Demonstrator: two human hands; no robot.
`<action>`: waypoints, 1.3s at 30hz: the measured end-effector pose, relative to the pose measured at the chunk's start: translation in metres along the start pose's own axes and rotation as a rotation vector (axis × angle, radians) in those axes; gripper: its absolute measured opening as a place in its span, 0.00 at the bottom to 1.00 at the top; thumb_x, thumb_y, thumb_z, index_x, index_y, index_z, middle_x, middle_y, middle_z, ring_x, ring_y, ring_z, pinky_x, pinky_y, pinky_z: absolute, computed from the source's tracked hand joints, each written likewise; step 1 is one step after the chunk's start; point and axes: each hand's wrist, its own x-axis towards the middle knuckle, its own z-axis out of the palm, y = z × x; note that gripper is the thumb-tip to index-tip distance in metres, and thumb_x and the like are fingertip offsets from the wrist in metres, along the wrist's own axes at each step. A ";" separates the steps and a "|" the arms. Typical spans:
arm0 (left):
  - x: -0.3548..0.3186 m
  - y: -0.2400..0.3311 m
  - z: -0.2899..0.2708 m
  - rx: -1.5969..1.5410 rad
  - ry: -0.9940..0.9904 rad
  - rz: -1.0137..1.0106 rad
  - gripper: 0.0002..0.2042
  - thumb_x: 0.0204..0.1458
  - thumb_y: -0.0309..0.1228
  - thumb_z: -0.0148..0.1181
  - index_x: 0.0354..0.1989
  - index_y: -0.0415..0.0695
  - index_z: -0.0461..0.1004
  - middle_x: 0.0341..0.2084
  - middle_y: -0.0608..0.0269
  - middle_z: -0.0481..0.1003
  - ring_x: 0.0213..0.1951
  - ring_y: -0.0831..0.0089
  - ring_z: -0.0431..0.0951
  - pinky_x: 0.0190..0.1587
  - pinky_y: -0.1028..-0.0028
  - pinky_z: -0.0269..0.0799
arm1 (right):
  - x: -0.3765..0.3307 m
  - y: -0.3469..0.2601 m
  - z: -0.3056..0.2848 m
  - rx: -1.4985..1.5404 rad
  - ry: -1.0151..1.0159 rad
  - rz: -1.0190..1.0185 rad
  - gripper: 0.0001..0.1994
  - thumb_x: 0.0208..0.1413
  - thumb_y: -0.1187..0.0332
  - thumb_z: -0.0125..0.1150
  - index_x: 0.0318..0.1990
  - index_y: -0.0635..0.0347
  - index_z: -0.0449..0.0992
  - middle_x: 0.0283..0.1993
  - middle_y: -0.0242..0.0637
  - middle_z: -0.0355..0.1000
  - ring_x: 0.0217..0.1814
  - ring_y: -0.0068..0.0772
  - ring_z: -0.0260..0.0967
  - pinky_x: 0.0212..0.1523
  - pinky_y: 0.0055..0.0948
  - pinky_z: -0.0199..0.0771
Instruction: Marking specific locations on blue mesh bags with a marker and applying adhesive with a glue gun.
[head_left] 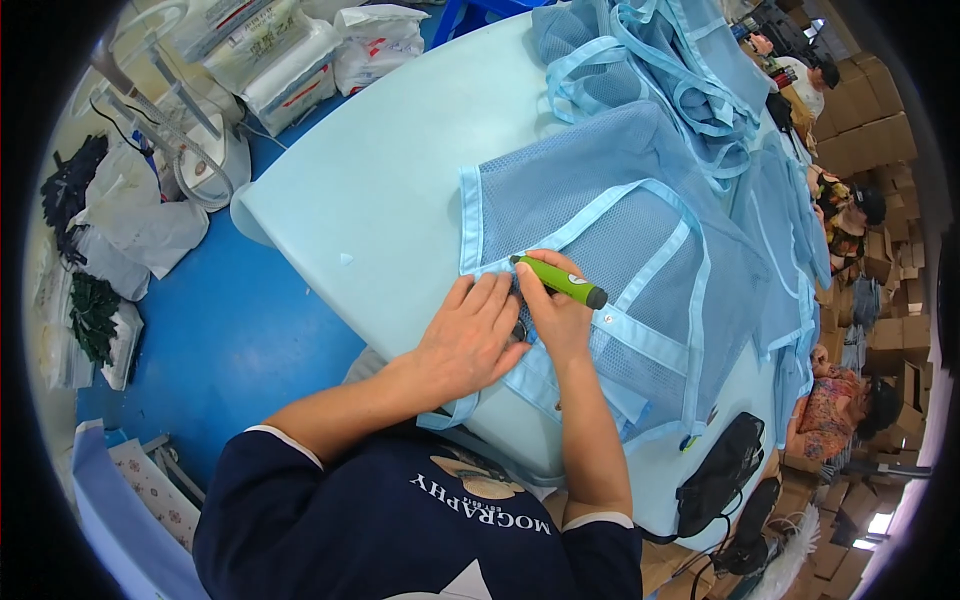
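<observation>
Your right hand [556, 312] was curled around a green pen-shaped tool [560, 281], its tip pressed to the pale trim of the blue mesh bag [610, 250] lying on the light-blue bench [370, 200]. Your left hand [470, 340] lay flat, fingers together, pinning the bag's edge just beside the tool

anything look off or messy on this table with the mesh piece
Nothing looks damaged or spilled. The blue mesh piece lies flat on the pale table, pinned by the left hand, while the right hand holds a green tool at its trim. More mesh pieces are heaped loosely at the far end.
</observation>
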 end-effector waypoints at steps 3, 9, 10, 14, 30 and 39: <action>-0.001 0.000 -0.001 0.003 0.007 0.009 0.27 0.38 0.37 0.64 0.43 0.30 0.67 0.46 0.42 0.67 0.50 0.52 0.66 0.53 0.58 0.60 | 0.001 -0.004 0.003 0.088 0.042 0.091 0.06 0.50 0.76 0.61 0.35 0.66 0.74 0.28 0.32 0.72 0.27 0.17 0.67 0.26 0.18 0.67; -0.002 0.000 -0.001 -0.035 0.032 0.011 0.25 0.40 0.38 0.64 0.43 0.32 0.68 0.46 0.43 0.68 0.49 0.52 0.66 0.52 0.58 0.61 | -0.001 -0.011 -0.011 0.241 0.262 0.084 0.09 0.51 0.75 0.60 0.40 0.64 0.73 0.30 0.30 0.71 0.27 0.14 0.65 0.28 0.16 0.66; -0.002 -0.001 0.000 -0.036 0.036 0.010 0.25 0.40 0.38 0.63 0.43 0.32 0.68 0.46 0.43 0.68 0.49 0.52 0.66 0.52 0.58 0.61 | -0.001 -0.017 -0.017 0.247 0.275 0.123 0.10 0.51 0.75 0.61 0.41 0.64 0.72 0.32 0.31 0.71 0.28 0.15 0.65 0.28 0.15 0.66; 0.000 -0.001 0.000 -0.037 0.036 0.018 0.24 0.41 0.37 0.63 0.44 0.34 0.68 0.46 0.45 0.68 0.49 0.52 0.66 0.52 0.59 0.61 | -0.013 -0.043 -0.042 0.148 0.393 0.038 0.10 0.51 0.75 0.56 0.42 0.67 0.71 0.28 0.34 0.69 0.25 0.18 0.64 0.27 0.16 0.64; 0.045 0.043 -0.026 0.110 -0.195 0.294 0.20 0.42 0.28 0.62 0.45 0.36 0.68 0.45 0.49 0.71 0.46 0.58 0.70 0.48 0.64 0.63 | -0.189 -0.037 -0.182 -0.263 0.823 -0.166 0.13 0.53 0.74 0.55 0.45 0.69 0.66 0.39 0.47 0.72 0.40 0.35 0.73 0.42 0.27 0.71; 0.083 0.129 0.048 -0.236 -0.251 0.536 0.19 0.48 0.30 0.57 0.49 0.37 0.67 0.54 0.54 0.66 0.47 0.57 0.69 0.48 0.62 0.66 | -0.192 -0.038 -0.183 -0.319 0.758 -0.136 0.11 0.51 0.76 0.55 0.43 0.68 0.69 0.39 0.42 0.73 0.39 0.25 0.69 0.42 0.22 0.67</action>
